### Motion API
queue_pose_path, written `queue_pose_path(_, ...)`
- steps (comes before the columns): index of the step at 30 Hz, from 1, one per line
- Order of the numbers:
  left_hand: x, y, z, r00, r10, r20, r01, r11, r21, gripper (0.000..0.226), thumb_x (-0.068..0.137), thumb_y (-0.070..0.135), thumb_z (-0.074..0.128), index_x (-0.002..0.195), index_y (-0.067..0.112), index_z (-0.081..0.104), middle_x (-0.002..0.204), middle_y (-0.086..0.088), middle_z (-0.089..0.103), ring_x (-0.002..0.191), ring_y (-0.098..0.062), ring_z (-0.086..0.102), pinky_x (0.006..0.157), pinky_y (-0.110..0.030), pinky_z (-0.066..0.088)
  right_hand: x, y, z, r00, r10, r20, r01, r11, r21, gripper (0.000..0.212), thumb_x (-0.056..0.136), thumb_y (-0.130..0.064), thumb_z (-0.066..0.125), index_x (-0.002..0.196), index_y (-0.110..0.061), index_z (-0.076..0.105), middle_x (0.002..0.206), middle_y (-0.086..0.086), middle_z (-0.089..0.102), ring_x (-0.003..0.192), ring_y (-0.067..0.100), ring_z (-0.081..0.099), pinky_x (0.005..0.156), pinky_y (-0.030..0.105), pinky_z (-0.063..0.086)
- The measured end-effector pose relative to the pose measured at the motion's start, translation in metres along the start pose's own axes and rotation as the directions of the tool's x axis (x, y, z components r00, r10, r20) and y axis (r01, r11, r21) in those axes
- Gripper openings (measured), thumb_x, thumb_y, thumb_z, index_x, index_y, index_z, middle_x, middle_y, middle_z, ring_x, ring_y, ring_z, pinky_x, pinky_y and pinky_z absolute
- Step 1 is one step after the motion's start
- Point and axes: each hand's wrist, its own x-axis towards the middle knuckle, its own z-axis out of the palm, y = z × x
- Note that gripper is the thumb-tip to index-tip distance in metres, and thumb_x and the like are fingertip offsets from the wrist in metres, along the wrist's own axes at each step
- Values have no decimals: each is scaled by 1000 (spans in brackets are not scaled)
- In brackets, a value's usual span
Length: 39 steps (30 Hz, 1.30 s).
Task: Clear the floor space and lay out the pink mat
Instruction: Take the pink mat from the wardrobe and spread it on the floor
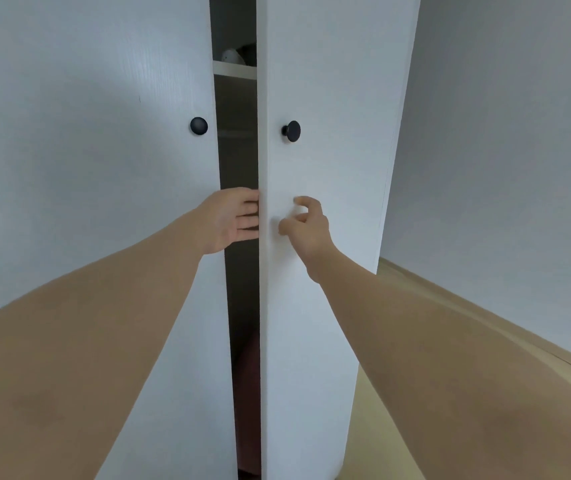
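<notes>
A white wardrobe stands in front of me with its right door (325, 168) swung partly open. My left hand (232, 220) reaches into the gap, its fingers hooked around the inner edge of that door. My right hand (306, 226) hovers at the door's outer face, fingers loosely curled and holding nothing. Low down in the dark gap a dull pink-red shape (247, 393) shows; I cannot tell whether it is the mat.
The left door (104, 150) is closed, with a black round knob (198, 126); the right door has a matching knob (291, 131). A shelf (234, 69) inside holds a pale rounded object. A grey wall and light wooden floor (485, 327) lie to the right.
</notes>
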Motion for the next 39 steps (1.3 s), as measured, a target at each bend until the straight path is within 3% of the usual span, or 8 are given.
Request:
queue_pose_path(4,-5,-19,-2,996,-82,-19,83,989,119,39,102,33,36,130,11,51,130,-10,57,121,-26,55,108,-44,41,-9,23,10,995,75,66,-65,987,-150,85,80,-14,66,148,-27,17,148,7,25,133,28,34,106,39,38)
queue_pose_path(11,-22,-37,10,992,-102,-74,115,971,212,39,102,35,32,128,17,55,134,0,58,120,-18,56,117,-44,27,-25,50,25,995,102,-21,-102,927,-360,105,75,-29,76,147,-32,0,144,8,28,123,32,45,100,50,46)
queue_pose_path(16,-32,-41,26,993,-119,22,113,978,177,34,101,34,32,101,21,64,112,3,66,106,-14,63,113,-42,33,-37,54,11,981,98,-166,-147,936,-319,84,81,-20,66,142,-30,9,128,9,41,107,35,55,91,50,51)
queue_pose_path(20,-37,-44,45,988,-124,88,111,984,139,33,100,35,37,99,16,65,110,-3,67,103,-18,65,104,-39,43,-50,54,-14,976,79,-205,-145,931,-334,65,80,-12,53,136,-22,21,118,9,51,101,35,59,86,49,53)
queue_pose_path(26,-34,-56,106,994,-109,-20,111,974,200,27,99,32,42,93,15,63,100,-2,67,94,-20,65,103,-40,45,-73,59,-69,978,26,-209,-98,935,-340,53,80,-14,52,130,-19,33,94,4,57,90,30,60,79,41,54)
queue_pose_path(28,-34,-62,132,994,-97,-57,107,965,237,19,97,28,46,93,17,61,98,-1,65,80,-16,63,97,-36,46,-81,62,-96,978,10,-208,-76,947,-312,49,81,-11,52,128,-19,41,80,-1,52,80,25,56,74,37,51)
queue_pose_path(33,-30,-86,195,994,-86,-70,102,954,282,18,96,21,47,79,22,53,87,-1,59,61,-9,54,61,-21,38,-99,74,-180,934,33,-355,-109,974,-197,11,80,-3,50,84,-13,51,64,-3,43,65,19,41,52,24,34)
queue_pose_path(39,-21,-126,235,990,-130,-53,140,914,381,28,94,21,50,66,22,49,71,2,53,40,-3,55,56,-21,38,-95,89,-263,820,183,-542,-232,972,-23,25,75,6,47,64,-15,38,63,3,37,58,19,31,53,24,28)
